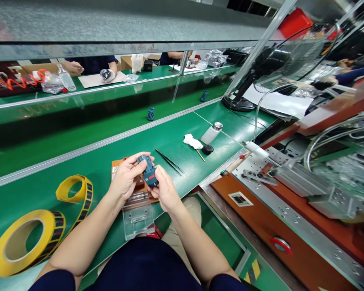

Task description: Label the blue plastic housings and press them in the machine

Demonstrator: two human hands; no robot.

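Both hands grip a dark blue battery pack (pixel 150 174) with a red BOSCH mark, held over the front of the bench. My left hand (pixel 125 178) is closed on its upper left end, thumb on top. My right hand (pixel 167 189) pinches the lower right end. Beneath them sits an orange-brown fixture (pixel 115 165), partly hidden by the hands, with a clear plastic flap (pixel 138 220) at its front. Black tweezers (pixel 170 162) lie just to the right. On the left stands a yellow roll of labels (pixel 16 246), its loose strip (pixel 84 202) curling beside it.
A white bottle (pixel 211 133), a white cloth (pixel 193 141), a black cap (pixel 208 149) and a thin stick (pixel 200 155) lie farther right. Two blue packs (pixel 151 114) stand beyond the metal rail. A pneumatic press (pixel 291 178) borders the right side. A black fan (pixel 239 102) stands behind; co-workers sit opposite.
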